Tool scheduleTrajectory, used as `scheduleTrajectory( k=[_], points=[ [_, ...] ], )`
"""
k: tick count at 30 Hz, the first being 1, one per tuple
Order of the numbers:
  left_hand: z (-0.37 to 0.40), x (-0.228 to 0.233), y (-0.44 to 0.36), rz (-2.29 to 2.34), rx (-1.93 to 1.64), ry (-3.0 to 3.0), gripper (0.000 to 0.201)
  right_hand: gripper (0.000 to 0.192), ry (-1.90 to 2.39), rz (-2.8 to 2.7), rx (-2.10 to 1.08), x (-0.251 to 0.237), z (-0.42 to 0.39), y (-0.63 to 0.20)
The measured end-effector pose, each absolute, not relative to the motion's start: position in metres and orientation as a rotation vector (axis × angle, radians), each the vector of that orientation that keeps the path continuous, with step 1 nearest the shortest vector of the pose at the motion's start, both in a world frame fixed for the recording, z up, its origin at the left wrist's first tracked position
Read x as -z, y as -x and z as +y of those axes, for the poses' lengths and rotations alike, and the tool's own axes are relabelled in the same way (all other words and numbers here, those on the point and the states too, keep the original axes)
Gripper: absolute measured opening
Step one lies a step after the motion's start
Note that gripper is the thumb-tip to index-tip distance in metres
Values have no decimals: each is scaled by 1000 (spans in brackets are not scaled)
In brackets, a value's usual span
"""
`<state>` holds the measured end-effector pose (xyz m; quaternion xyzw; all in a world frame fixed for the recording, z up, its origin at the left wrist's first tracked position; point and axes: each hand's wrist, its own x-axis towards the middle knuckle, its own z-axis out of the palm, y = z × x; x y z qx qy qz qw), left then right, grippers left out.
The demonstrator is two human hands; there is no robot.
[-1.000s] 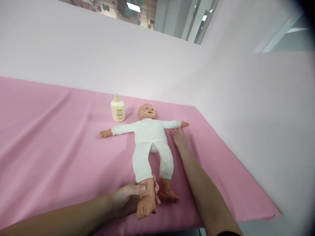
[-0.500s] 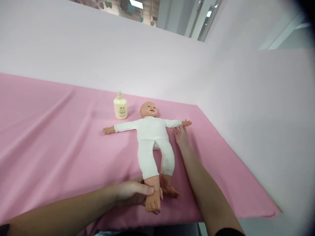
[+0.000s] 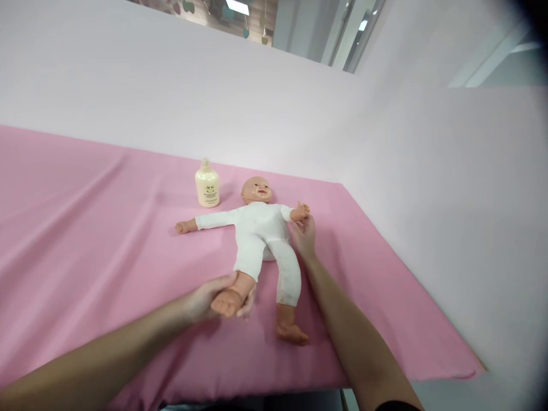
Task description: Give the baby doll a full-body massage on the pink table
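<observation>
A baby doll with a white cloth body lies on its back, head toward the wall. My left hand is wrapped round the lower leg of the doll on the left, with its foot toward me. The thumb lies on top and fingertips show on the far side of the ankle. My right hand is closed at the doll's forearm on the right, just below the doll's hand; some of my fingers are hidden behind it. The doll's other leg rests on the cloth.
A pale yellow bottle stands upright left of the doll's head. Beneath everything is a pink cloth with folds at the left. A white wall runs along the back, and another rises on the right.
My left hand has moved the doll's leg up and to the left, bending it outward. My right hand has shifted left, and the doll's arm there is now bent inward.
</observation>
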<state>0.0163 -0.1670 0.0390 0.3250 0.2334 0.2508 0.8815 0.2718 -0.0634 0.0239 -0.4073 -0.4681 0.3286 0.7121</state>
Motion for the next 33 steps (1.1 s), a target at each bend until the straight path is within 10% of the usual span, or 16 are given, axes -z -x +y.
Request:
scheduleTrajectory(
  k=[19,33],
  points=[
    [-142,-42,-21,583,-545,-587,46,28,1026,-1731,-575,-26,-75,-268],
    [-146,-30,-4,182,100,-1072,37,50,1020,-885,-615,-10,-51,-301]
  ],
)
